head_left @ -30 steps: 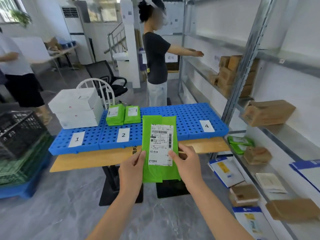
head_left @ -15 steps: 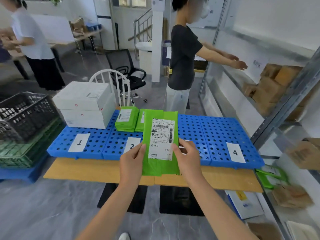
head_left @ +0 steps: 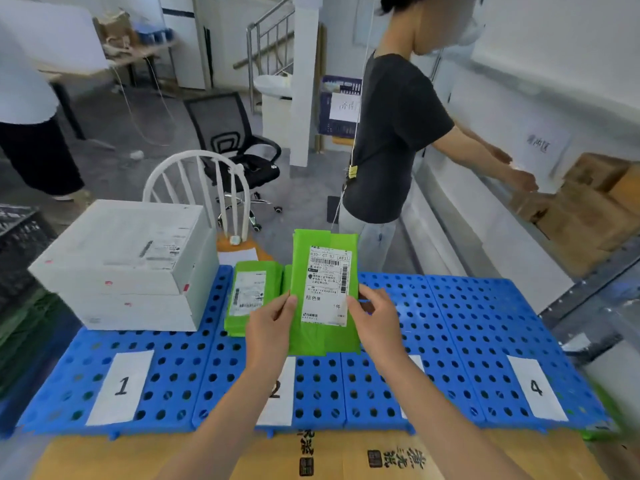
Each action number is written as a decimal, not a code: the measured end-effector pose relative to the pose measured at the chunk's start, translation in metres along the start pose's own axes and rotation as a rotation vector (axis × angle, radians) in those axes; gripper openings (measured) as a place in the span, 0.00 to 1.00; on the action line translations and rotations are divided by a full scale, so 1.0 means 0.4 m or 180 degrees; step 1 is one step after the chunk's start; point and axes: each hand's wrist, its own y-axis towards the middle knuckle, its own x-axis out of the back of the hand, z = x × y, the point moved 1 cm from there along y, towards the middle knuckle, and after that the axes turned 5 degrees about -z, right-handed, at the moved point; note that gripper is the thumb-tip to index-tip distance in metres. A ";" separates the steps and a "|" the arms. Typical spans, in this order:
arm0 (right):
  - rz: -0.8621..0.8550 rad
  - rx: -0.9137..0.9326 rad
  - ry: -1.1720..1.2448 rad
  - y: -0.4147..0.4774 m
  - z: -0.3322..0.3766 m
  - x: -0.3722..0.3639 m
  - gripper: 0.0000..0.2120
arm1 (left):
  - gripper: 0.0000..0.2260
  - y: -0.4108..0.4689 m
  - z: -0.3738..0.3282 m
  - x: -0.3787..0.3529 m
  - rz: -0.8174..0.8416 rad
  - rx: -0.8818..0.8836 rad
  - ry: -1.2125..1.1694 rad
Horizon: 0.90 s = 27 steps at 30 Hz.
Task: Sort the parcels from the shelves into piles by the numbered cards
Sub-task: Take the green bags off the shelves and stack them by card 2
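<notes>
Green parcel (head_left: 323, 292) held upright in both hands above the blue perforated platform (head_left: 450, 341), over the middle of it. Left hand (head_left: 268, 332) pinches its left edge, right hand (head_left: 375, 322) its right edge — thumbs on the front, other fingers hidden behind. White shipping label (head_left: 327, 284) faces the camera: barcode, "830- 07 83", "A83", "棕色M", "1件"; the rest too small to read.

On the platform: 2 white boxes (head_left: 128, 265) stacked at the back left behind card 1 (head_left: 121, 386). A low stack of green parcels (head_left: 251, 299) lies just beside them, behind card 2 (head_left: 277, 389), which the left forearm partly covers. The card under the right forearm is mostly hidden, number unreadable. Card 4 (head_left: 535, 388) at the right, nothing behind it.

Platform sits on brown cardboard (head_left: 381, 455) with printed Chinese characters. Black crate (head_left: 17, 244) at the far left edge. White chair (head_left: 197, 188) and black office chair (head_left: 239, 147) behind — another person in a dark T-shirt (head_left: 391, 133) reaches to the shelf of cardboard boxes (head_left: 585, 209) on the right.
</notes>
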 end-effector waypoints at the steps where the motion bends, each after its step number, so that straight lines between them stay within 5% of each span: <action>1: 0.0006 -0.0046 0.0006 0.029 -0.007 -0.023 0.11 | 0.12 0.038 0.005 -0.004 0.0040 0.0003 0.0013; 15: 0.0405 -0.1037 -0.0395 0.253 -0.164 -0.232 0.15 | 0.07 0.332 0.169 -0.079 0.0295 0.0365 0.1169; 27: 0.0641 -0.1216 -0.0492 0.286 -0.189 -0.259 0.15 | 0.15 0.378 0.223 -0.124 0.0292 0.0050 0.2656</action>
